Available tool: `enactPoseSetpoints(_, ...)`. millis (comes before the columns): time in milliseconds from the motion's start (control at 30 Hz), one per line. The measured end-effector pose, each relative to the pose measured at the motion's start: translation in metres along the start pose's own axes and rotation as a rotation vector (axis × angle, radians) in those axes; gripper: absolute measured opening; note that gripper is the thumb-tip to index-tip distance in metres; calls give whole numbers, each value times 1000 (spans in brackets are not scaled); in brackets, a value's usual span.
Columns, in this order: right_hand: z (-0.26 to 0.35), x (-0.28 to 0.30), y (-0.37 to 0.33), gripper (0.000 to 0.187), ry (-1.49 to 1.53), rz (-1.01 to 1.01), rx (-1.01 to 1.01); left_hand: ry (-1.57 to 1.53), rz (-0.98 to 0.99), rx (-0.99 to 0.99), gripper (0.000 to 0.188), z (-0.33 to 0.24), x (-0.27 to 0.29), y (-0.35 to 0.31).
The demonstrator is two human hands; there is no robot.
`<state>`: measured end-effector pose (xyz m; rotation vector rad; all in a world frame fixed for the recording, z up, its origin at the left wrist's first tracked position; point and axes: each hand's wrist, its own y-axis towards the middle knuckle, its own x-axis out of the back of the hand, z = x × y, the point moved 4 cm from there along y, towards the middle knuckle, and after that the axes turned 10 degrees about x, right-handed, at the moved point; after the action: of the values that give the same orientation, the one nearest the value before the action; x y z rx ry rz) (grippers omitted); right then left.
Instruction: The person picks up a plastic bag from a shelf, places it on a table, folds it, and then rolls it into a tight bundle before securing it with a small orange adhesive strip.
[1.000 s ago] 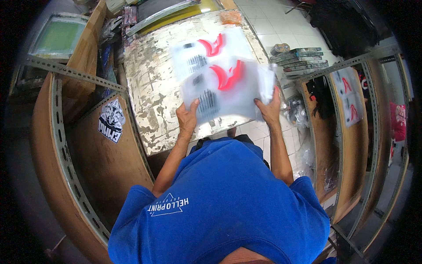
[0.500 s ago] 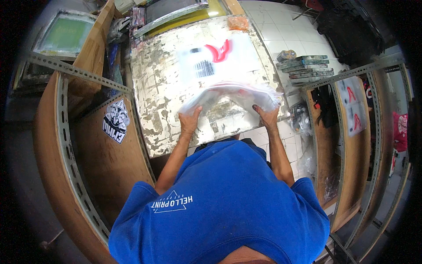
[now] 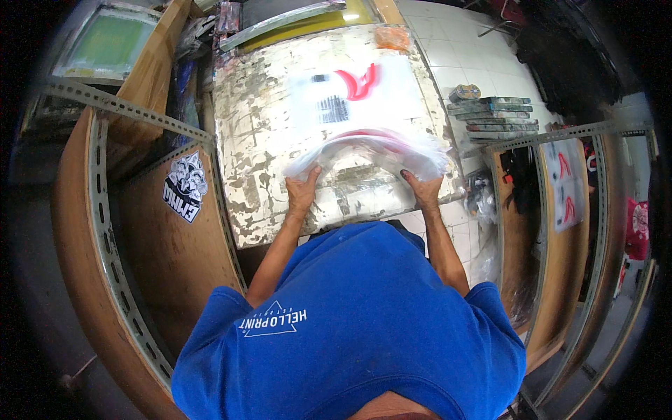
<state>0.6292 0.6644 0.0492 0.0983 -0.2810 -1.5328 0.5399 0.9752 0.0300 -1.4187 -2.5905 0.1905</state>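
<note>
While I lay it down: printed bag [image 3: 364, 143], twelve o'clock on the table [image 3: 245, 140].
Hands: left hand [image 3: 302, 189], right hand [image 3: 422, 187], apart, pinching its near edge.
Risk: it's probably slick; uneven release could skew it.

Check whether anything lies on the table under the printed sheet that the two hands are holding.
Nothing visible does. The left hand and right hand grip the near edge of the printed sheet, whose far part lies flat on the bare, paint-flecked table. The orange item sits beyond the sheet.

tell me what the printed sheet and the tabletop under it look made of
Printed sheet: probably thin, glossy translucent plastic film, since its near edge curls limply between the hands. Tabletop: a hard board, perhaps metal, under a flaking, patchy pale coating; the material is uncertain.
</note>
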Motion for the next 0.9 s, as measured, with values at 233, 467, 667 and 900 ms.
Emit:
enactPoseSetpoints(233,-7,-2,11,38,-11,3,-33,17,-5,58,34,-5,-1,3)
enactPoseSetpoints(467,20,-15,64,38,-115,12,8,121,38,48,26,-44,3,31)
enactPoseSetpoints(667,30,-44,140,39,-143,157,-109,169,166,228,28,-66,1,97)
enactPoseSetpoints(900,-1,-86,219,38,-211,301,-283,15,219,381,27,-37,-10,183)
